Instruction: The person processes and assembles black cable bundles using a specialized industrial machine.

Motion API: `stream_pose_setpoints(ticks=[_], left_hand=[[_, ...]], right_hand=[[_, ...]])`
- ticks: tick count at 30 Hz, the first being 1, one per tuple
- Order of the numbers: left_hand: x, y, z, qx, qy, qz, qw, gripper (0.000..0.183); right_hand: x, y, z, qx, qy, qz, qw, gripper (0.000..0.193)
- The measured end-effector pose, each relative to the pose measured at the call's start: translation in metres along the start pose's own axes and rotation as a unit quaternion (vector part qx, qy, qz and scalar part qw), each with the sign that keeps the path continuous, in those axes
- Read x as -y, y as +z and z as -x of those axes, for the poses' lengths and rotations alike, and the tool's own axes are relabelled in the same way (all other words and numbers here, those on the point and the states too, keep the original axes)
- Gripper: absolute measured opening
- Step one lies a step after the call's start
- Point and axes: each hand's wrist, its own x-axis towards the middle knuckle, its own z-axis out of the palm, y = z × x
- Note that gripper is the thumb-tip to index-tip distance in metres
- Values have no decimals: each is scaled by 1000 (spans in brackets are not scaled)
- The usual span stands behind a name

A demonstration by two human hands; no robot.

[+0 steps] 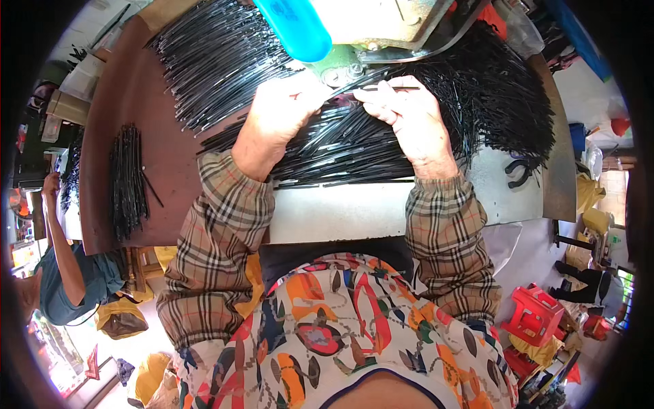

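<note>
At the machine's base, my left hand (pixel 283 112) is closed, its thumb and fingers pinched on the end of a thin black strip (pixel 349 87). My right hand (pixel 411 119) pinches a short dark piece between thumb and bent fingers, just right of that strip; whether both belong to one strip I cannot tell. Below the two hands lies a loose heap of glossy black strips (pixel 340 153). A cream-coloured machine (pixel 375 24) with a bright blue part (pixel 296 27) stands right beyond my fingertips.
A neat row of black strips (pixel 218 61) covers the far left, with a smaller bundle (pixel 127 180) nearer. Tangled black strips (pixel 511 95) pile up at right, beside black-handled snips (pixel 521 172). Another person (pixel 75 279) is at left; a red stool (pixel 533 315) stands at lower right.
</note>
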Motion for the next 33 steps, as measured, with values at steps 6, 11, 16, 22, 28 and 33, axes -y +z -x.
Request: stream_pose_setpoints(ticks=[6,11,16,22,28,33], left_hand=[[0,1,-3,-14,-32,8,999,16],[3,2,-2,-31,-66,71,995,9],[8,-4,-4,-6,-72,76,994,10],[11,-1,-8,5,5,38,999,11],[6,-5,-28,18,86,27,996,16],[-2,6,-35,29,121,111,986,20]], right_hand=[[1,-1,-3,-21,4,36,999,15],[2,0,-2,-8,1,30,1000,17],[0,-2,-3,-13,3,50,999,17],[-13,-7,-6,-10,-49,35,998,18],[-19,-1,-19,-31,-108,-45,993,22],[-19,-12,-24,-7,-129,-82,988,24]])
